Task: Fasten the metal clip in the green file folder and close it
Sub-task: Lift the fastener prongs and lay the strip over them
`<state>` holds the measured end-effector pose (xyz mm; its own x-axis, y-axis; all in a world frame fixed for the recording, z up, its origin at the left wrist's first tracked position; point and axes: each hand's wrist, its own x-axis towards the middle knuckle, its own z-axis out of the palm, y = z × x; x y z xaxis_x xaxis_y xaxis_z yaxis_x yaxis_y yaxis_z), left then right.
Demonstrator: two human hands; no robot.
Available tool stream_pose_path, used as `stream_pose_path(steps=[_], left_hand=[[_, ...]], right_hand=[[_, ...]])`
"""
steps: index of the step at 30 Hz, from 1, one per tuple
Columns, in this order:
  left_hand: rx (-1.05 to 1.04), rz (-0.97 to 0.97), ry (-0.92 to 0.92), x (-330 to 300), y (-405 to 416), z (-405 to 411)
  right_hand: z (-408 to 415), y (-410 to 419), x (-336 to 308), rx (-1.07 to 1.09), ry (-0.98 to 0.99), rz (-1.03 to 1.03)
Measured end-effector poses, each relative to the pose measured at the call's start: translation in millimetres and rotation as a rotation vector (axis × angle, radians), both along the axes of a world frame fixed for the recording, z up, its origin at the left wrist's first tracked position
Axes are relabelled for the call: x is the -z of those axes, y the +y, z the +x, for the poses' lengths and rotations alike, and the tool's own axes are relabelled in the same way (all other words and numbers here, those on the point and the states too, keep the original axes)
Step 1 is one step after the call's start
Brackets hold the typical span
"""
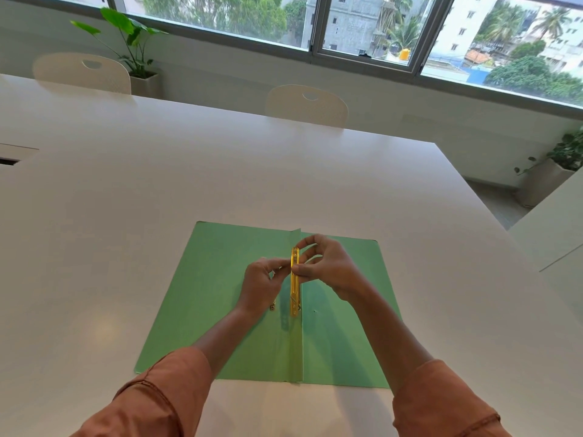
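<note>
The green file folder (pixel 205 294) lies open and flat on the white table, its spine fold running toward me down the middle. A long gold metal clip (pixel 294 288) stands along that fold, its lower end near the folder's punched holes. My left hand (pixel 262 285) pinches the clip's upper part from the left. From the right, my right hand (pixel 328 268) holds the same upper part between thumb and fingers. A small gold piece (pixel 273 306) shows on the left flap just below my left hand. The clip's bottom fixing is too small to tell.
The white table (pixel 157 184) stretches far to the left and back. Two cream chairs (pixel 307 104) stand at its far edge. Potted plants sit at the back left (pixel 132 42) and right (pixel 564 152). Another white surface (pixel 555 234) lies to the right.
</note>
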<state>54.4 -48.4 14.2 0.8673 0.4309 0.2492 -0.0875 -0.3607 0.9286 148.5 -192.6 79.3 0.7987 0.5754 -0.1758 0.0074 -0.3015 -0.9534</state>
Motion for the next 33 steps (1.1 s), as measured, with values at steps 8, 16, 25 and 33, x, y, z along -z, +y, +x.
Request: stream_pose_path(steps=[8,16,25,33], left_hand=[[0.032,-0.049,-0.007,9.1,4.5,3.9],[0.053,-0.080,0.004,9.7,4.7,6.9],[0.062,-0.102,0.015,9.3,5.3,9.1],[0.051,-0.177,0.029,7.4,3.4,8.3]], right_hand=[[0.8,2.5,1.7,-0.006,-0.004,0.001],[1.0,1.1,1.2,0.001,-0.013,0.014],[0.2,0.8,1.1,0.015,-0.015,0.019],[1.6,-0.8,4.1,0.024,-0.020,0.006]])
